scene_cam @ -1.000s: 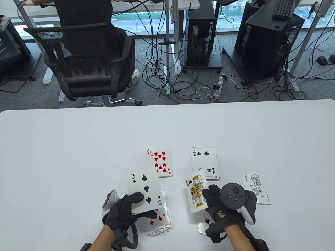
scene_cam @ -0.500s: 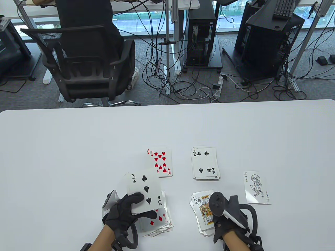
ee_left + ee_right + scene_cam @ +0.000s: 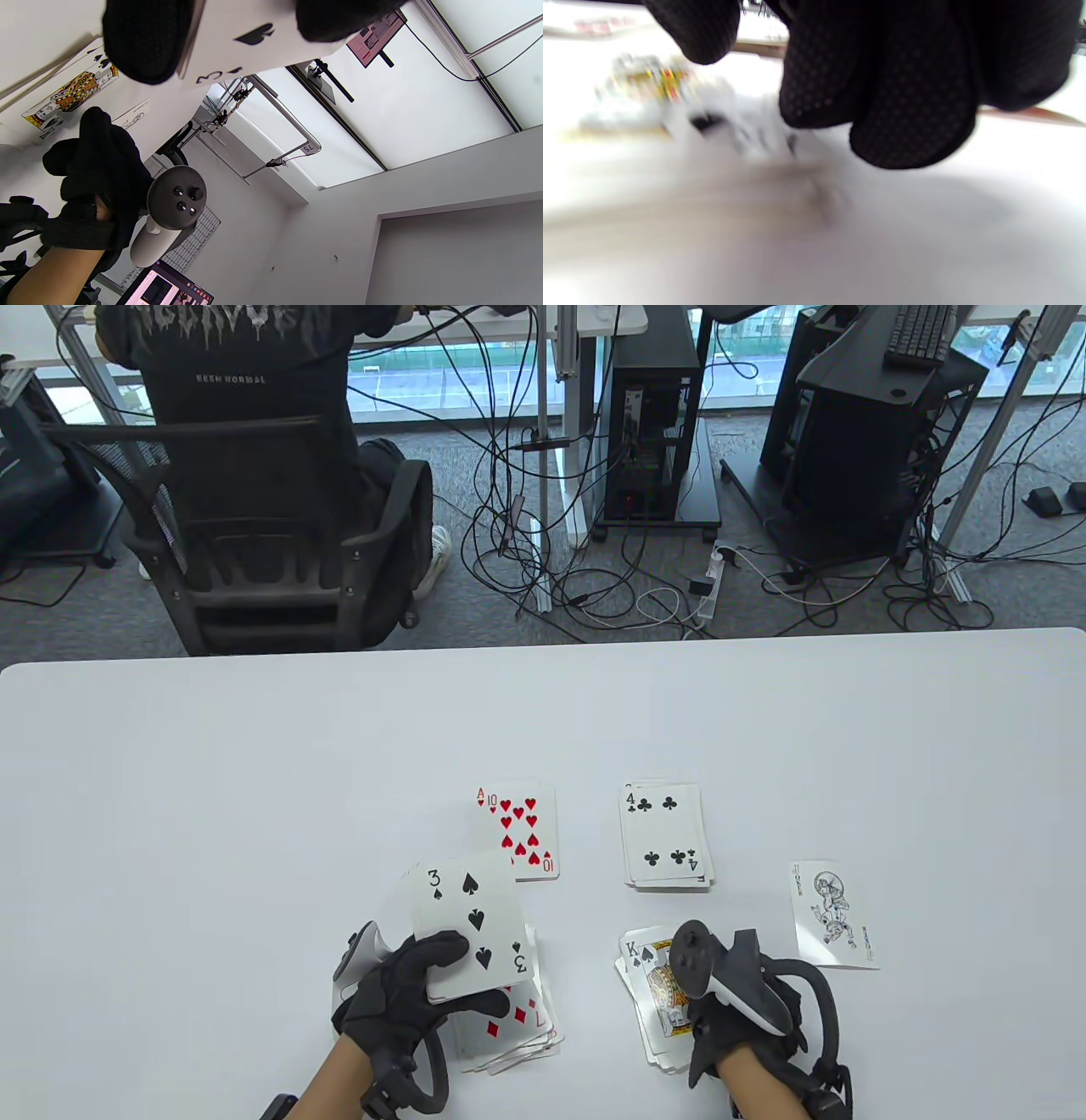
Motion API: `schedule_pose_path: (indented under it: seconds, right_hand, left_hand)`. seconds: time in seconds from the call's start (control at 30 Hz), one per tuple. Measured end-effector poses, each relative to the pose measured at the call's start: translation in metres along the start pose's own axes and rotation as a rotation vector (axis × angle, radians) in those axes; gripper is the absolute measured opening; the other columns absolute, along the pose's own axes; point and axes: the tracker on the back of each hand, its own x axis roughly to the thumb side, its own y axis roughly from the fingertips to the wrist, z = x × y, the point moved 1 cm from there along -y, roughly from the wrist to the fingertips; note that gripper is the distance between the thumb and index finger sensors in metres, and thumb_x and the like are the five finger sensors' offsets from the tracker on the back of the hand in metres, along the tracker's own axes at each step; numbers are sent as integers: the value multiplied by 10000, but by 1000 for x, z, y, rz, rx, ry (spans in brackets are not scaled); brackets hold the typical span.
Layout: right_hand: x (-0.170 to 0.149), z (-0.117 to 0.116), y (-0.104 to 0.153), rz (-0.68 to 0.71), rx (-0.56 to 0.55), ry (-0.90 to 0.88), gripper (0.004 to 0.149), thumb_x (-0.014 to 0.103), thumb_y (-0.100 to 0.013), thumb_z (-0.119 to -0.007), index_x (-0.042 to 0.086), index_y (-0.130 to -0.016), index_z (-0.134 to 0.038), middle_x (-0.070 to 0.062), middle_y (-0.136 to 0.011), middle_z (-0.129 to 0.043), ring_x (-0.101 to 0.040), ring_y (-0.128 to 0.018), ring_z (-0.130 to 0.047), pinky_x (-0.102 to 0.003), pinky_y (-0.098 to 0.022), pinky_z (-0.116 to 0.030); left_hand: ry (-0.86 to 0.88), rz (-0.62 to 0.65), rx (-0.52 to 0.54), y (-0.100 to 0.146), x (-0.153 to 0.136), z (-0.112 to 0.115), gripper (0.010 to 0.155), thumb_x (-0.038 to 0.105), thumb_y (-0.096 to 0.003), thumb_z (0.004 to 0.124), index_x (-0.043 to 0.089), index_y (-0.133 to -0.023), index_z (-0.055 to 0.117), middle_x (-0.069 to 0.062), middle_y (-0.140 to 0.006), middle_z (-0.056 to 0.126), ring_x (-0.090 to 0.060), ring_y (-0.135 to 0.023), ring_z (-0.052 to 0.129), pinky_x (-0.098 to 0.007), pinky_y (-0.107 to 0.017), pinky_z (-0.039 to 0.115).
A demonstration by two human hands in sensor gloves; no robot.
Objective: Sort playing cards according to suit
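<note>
Nearest the person, the left hand in its black sensor glove point(image 3: 407, 997) grips a fanned deck of white playing cards point(image 3: 471, 929), thumb pressed on the face of the top card, a three of spades; the left wrist view shows a gloved thumb and fingers point(image 3: 146, 40) clamped on that same card. Under the hand lies a loose pile of red diamond cards point(image 3: 513, 1027), a seven uppermost. To the right, the right hand in a matching black glove point(image 3: 738, 1031) rests at the near edge of the spade pile, topped by a colourful king of spades point(image 3: 657, 988). Its tracker hides the fingers from above and the right wrist view is blurred, so I cannot tell whether it pinches a card or merely touches the pile.

Farther out lie a black-and-white joker card point(image 3: 833, 914) on its own, then a stack of clubs with a four on top point(image 3: 666, 836), and a heart pile showing a ten over an ace point(image 3: 519, 831), all on the white table point(image 3: 212, 814).

The spade pile looks ragged; a dragging withdrawal of the right hand could skew or scatter it. The three of spades belongs there too, and sliding it off the fan may pull the card beneath along, dropping it onto the diamonds.
</note>
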Motion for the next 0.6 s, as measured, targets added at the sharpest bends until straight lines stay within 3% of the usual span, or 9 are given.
schedule_pose_path:
  seconds: [0.17,0.37,0.6]
  right_hand:
    - [31,24,3,200,-117,-238,592,336,-565,-654,-214,-777,-708,-154,-395,-933,-358,-303,-968,-562,-317,-817]
    - [83,33,9,468,-237,-498,610,348,-569,-643,-213,-805,-678,-167,-440,-925,-374,-346,-961,-572,-346,-806]
    - [123,28,8,583,-178,-656,816,444,-536,-689,-247,-909,-465,-234,-611,-845,-451,-502,-895,-633,-432,-740]
  left_hand:
    - [-2,-5,-2,0,-1,1,508,401,-636,635,292,-1079,412,-22,-1129,549,-333,-1001,729,-468,-597,796]
    - [-5,-6,-6,0,-1,0,509,405,-637,634,291,-1080,411,-22,-1130,547,-334,-1003,726,-467,-599,795]
    - [-8,-3,-14,0,-1,0,510,407,-638,634,291,-1081,409,-21,-1131,544,-337,-1002,726,-469,-599,795]
